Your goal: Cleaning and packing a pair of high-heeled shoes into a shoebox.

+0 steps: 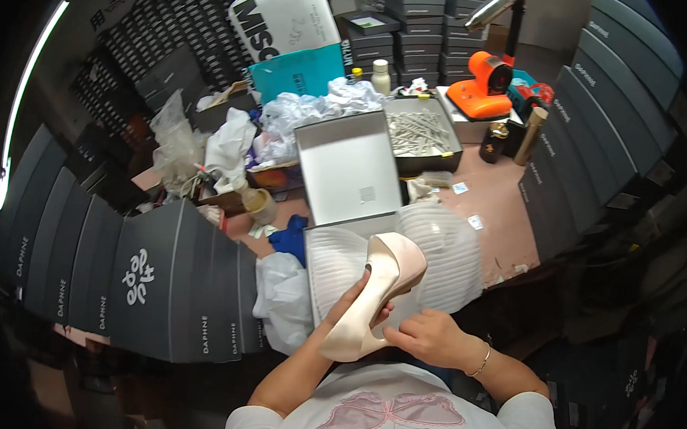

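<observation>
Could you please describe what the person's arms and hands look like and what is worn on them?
Both forearms are bare, below short white sleeves. The right hand has a thin bracelet at the wrist. The left hand wears nothing visible.

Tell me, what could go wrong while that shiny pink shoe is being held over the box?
The pale pink high-heeled shoe is held by the left hand underneath, with the right hand at its side, above the open box lined with white tissue paper. It might slip and scuff. The thin paper could tear or crumple under the heel. The table is crowded, so an elbow might knock the small bottles.
</observation>
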Available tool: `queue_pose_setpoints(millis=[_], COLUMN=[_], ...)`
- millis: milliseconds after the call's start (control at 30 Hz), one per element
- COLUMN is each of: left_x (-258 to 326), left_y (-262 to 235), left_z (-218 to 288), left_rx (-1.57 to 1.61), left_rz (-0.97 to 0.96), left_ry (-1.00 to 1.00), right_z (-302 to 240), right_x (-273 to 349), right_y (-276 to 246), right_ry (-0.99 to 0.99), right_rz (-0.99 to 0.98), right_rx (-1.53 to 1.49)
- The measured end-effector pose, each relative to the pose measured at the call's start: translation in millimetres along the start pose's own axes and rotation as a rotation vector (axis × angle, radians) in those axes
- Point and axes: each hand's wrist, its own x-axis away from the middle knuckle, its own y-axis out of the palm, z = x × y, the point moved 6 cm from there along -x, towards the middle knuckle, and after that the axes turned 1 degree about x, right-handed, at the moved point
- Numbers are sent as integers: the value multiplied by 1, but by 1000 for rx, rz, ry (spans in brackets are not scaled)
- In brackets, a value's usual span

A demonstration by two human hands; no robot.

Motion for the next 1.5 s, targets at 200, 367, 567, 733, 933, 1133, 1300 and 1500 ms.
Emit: queue_pose_setpoints(millis=[200, 367, 567, 733, 933, 1133, 1300, 1500], left_x=[76, 104, 96, 94, 95, 96, 100, 108], left_y=[-98, -114, -111, -113, -109, -107, -103, -95], left_z=[-10, -11, -28, -41, -44, -41, -51, -46], left_rx=[38, 10, -77, -110, -10, -86, 55, 4], left_rz=[50, 99, 126, 116, 116, 129, 57, 144], left_ry=[208, 177, 62, 68, 27, 22, -48, -46], right_z=[-19, 16, 8, 3, -1, 16, 35, 46], right_x=[-25, -11, -21, -25, -28, -30, -32, -21], right_y=[28, 45, 70, 88, 90, 96, 113, 68], right_ry=[-16, 446, 448, 534, 596, 722, 805, 540], right_rz=[191, 281, 190, 149, 184, 251, 235, 262], right_rx=[-421, -575, -771, -986, -1126, -1327, -1571, -1081])
